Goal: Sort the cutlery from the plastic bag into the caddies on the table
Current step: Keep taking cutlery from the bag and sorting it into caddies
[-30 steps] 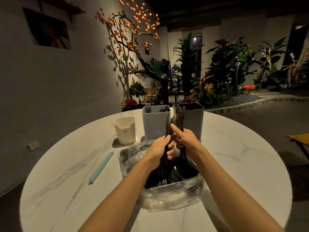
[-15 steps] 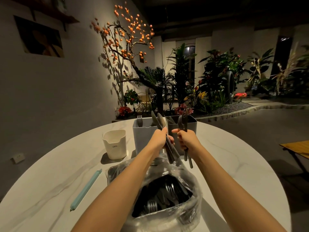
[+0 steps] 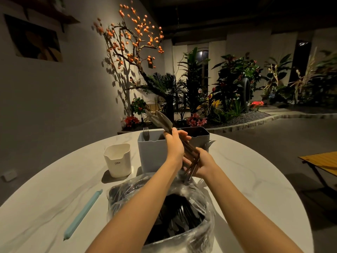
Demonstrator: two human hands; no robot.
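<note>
A clear plastic bag (image 3: pixel 200 203) full of dark cutlery sits on the round marble table (image 3: pixel 255 189) in front of me. My left hand (image 3: pixel 174 145) grips a bundle of dark knives (image 3: pixel 160 119), blades pointing up and left above the grey-blue caddy (image 3: pixel 151 154). A fork (image 3: pixel 145 133) stands in that caddy. My right hand (image 3: pixel 205 162) grips a few forks (image 3: pixel 208 144), tines toward the dark grey caddy (image 3: pixel 200 136) behind. The two hands are close together over the bag's far rim. A small white caddy (image 3: pixel 118 161) stands to the left.
A light blue sealing stick (image 3: pixel 83 214) lies on the table left of the bag. A wooden bench (image 3: pixel 321 161) is off to the right. Plants and a tree with orange fruit line the wall behind the table.
Both hands rose out of the bag with cutlery. The left hand's knives now tilt up to the left, and the right hand dropped lower beside the dark grey caddy.
</note>
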